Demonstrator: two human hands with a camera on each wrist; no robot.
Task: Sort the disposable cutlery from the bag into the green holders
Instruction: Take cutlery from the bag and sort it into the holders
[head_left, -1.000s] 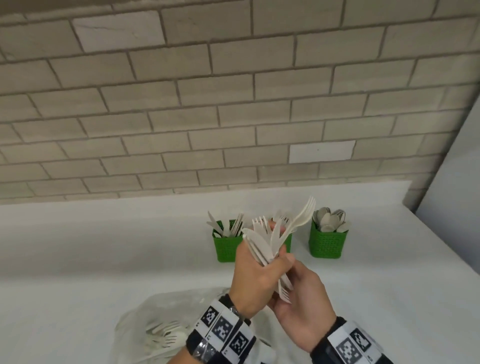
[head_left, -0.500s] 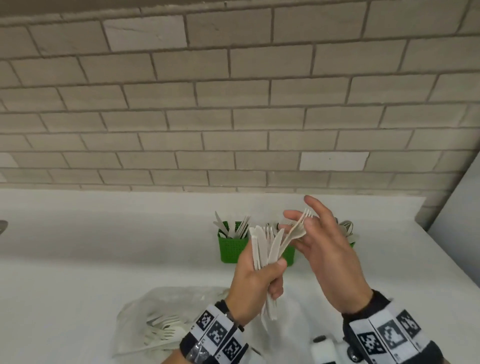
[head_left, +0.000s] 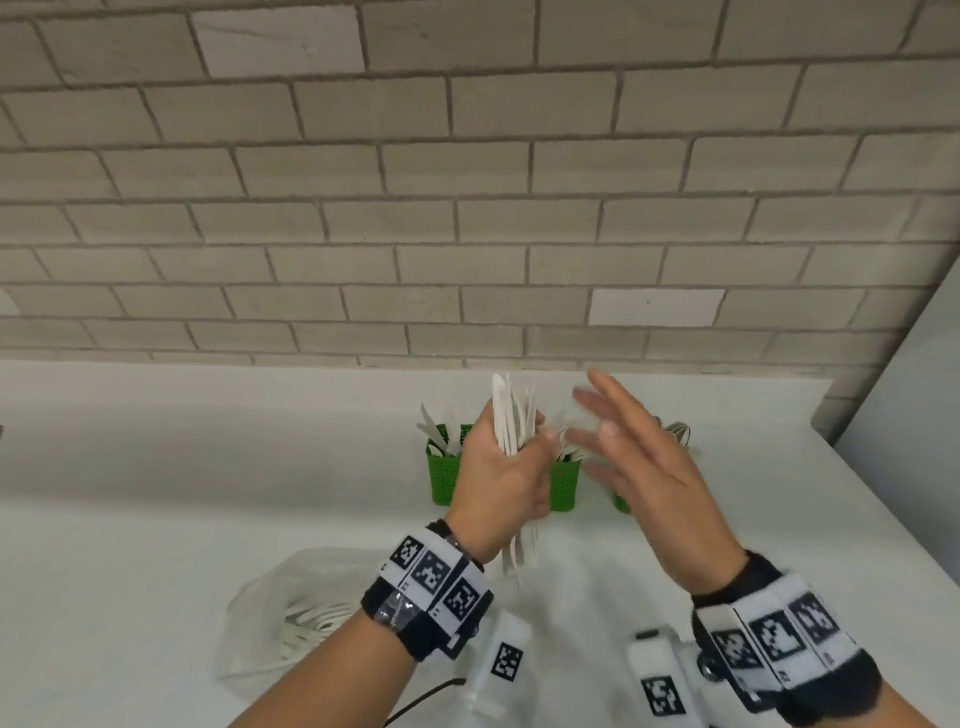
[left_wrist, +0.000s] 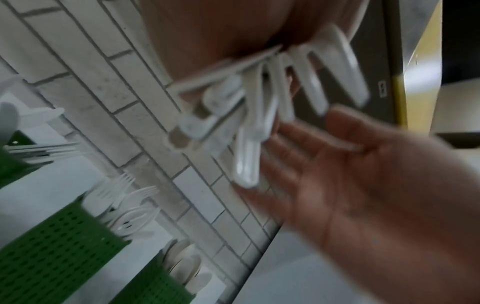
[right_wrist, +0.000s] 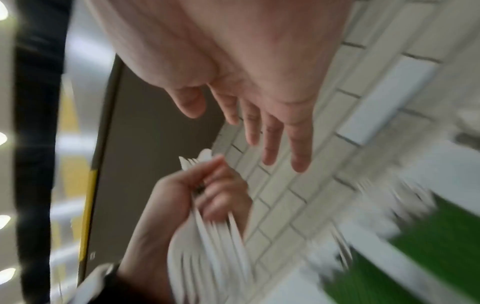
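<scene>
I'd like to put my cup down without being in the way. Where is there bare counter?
The white counter is bare left of the green holders, up to the brick wall. It is crowded around the holders, the left hand gripping the cutlery bundle, the open right hand and the plastic bag.

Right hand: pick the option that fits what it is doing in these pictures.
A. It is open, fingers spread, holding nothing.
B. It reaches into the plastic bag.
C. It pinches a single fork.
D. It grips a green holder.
A. The right hand has its fingers straight and spread with nothing in them, beside the bundle of cutlery that the left hand grips.
</scene>
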